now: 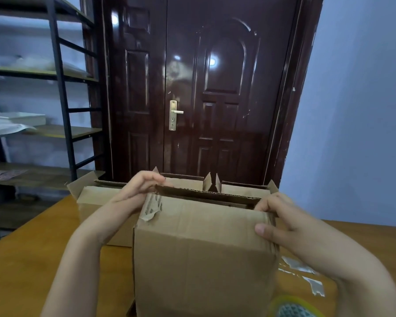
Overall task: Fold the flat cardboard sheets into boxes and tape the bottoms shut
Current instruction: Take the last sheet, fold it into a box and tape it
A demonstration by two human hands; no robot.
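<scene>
A brown cardboard box (pixel 201 255) stands upright in front of me on the wooden table (pixel 21 259), its top flaps partly folded in. My left hand (pixel 138 187) curls over the far left corner and pinches a flap edge. My right hand (pixel 277 219) grips the box's right top corner, thumb on the near face and fingers over the edge. Torn tape remnants cling to the box's upper left. A roll of tape (pixel 293 307) lies at the bottom right, partly cut off by the frame.
Two more open cardboard boxes stand behind, one to the left (pixel 94 200) and one to the right (pixel 245 187). A flat cardboard sheet (pixel 306 282) with tape scraps lies at the right. A dark door (pixel 192 88) and metal shelving (pixel 62 99) stand beyond.
</scene>
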